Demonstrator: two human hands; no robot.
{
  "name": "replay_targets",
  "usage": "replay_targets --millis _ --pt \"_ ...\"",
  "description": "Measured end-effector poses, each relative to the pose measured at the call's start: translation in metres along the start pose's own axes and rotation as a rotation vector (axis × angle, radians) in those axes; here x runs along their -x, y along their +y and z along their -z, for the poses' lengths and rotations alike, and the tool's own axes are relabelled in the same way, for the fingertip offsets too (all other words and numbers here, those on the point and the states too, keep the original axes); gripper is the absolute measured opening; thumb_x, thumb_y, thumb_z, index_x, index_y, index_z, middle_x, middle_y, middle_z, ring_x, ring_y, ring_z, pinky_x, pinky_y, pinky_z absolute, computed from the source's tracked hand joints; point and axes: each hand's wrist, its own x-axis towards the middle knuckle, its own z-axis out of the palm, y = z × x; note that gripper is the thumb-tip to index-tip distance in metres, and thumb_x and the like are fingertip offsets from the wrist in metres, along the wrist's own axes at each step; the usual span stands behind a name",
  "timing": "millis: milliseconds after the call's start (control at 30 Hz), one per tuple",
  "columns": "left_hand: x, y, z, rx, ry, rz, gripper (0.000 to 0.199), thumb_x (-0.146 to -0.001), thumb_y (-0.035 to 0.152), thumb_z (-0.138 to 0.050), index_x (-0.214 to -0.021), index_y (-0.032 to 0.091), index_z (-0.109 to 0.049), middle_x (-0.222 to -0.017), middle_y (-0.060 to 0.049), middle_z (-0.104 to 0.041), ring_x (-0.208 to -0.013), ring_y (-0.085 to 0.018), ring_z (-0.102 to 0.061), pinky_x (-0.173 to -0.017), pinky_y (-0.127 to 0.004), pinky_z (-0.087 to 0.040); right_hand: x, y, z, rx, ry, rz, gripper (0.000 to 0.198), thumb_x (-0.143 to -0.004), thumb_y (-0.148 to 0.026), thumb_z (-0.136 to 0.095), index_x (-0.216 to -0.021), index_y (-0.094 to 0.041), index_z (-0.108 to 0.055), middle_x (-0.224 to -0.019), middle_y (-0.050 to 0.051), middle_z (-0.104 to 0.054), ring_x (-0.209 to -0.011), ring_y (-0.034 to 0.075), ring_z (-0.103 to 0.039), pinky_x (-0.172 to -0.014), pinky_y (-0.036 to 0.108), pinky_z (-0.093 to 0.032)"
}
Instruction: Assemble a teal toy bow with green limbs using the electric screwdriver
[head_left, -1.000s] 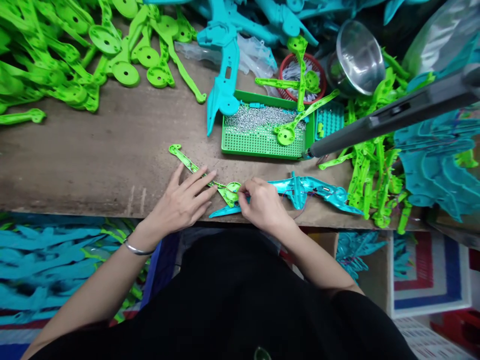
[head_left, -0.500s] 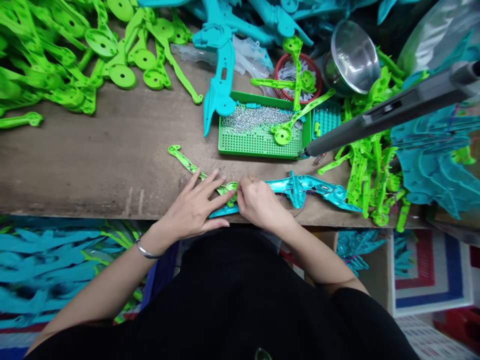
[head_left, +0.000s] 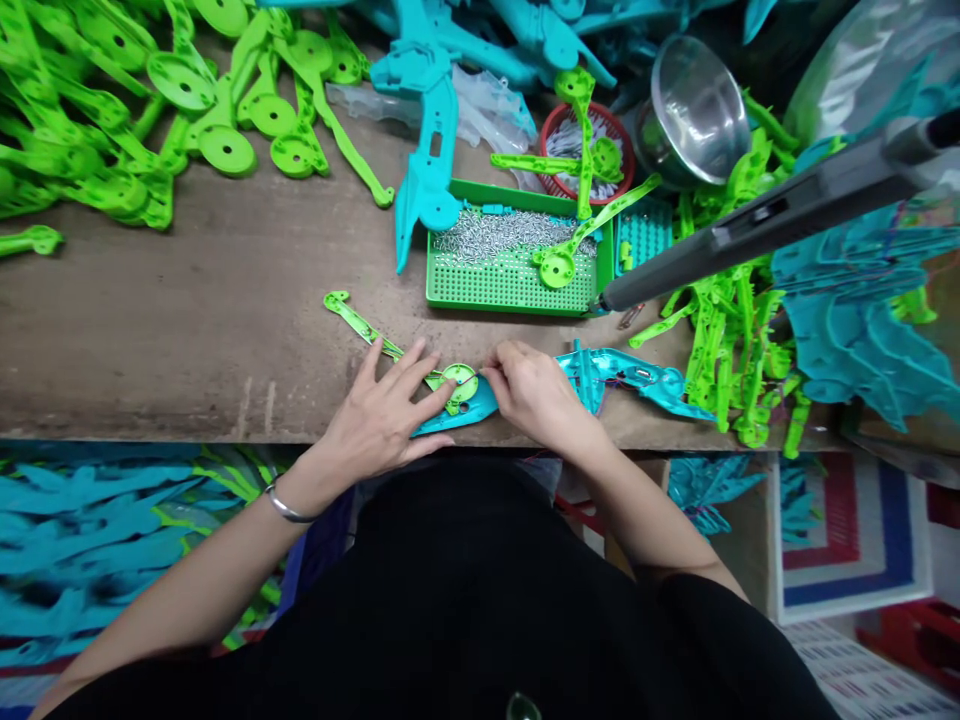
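A blue plastic shell (head_left: 628,368) lies hollow side up along the table's near edge, with thin wires inside it. On its left end rests the round end of a green plastic arm (head_left: 459,388), whose narrow part slants up to the left. My left hand (head_left: 386,410) lies over this green arm with its fingers spread, steadying it. Just right of the green disc, my right hand (head_left: 529,392) is closed in a pinch. A thin wire (head_left: 472,377) runs from the disc to its fingertips.
Behind the hands stands a green basket (head_left: 510,292) of small screws. A grey power screwdriver (head_left: 750,225) hangs at the right. Green parts (head_left: 97,110) are heaped at the left, more at the right. A metal bowl (head_left: 701,110) and red basket (head_left: 628,150) stand behind.
My right hand has drawn slightly right, away from the green disc, uncovering it and a wire stretched to the fingertips. My left hand stays on the green arm. The whole view has shifted slightly.
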Motion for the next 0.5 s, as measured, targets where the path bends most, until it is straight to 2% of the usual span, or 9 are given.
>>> replay_targets --millis 300,500 --pt "-0.008 0.018 0.011 0.074 -0.055 0.103 0.077 -0.086 0.070 -0.055 -0.144 0.020 -0.049 -0.149 -0.023 -0.049 -0.148 -0.048 -0.029 -0.116 -0.075 -0.020 0.010 -0.005 -0.019 0.112 0.033 -0.040 0.026 -0.100 -0.024 -0.039 -0.104 -0.014 -0.063 -0.101 0.012 -0.068 -0.080 0.022 -0.063 -0.061 0.031 -0.031" --pt "-0.026 0.033 0.014 0.046 -0.078 0.188 0.054 -0.094 0.052 -0.055 -0.140 0.023 -0.055 -0.155 -0.020 -0.043 -0.144 -0.051 -0.035 -0.111 -0.079 -0.023 0.016 0.000 -0.013 0.092 0.003 0.050 0.029 -0.099 -0.019 -0.037 -0.105 -0.012 -0.065 -0.113 0.015 -0.058 -0.078 0.020 -0.059 -0.062 0.031 -0.036"
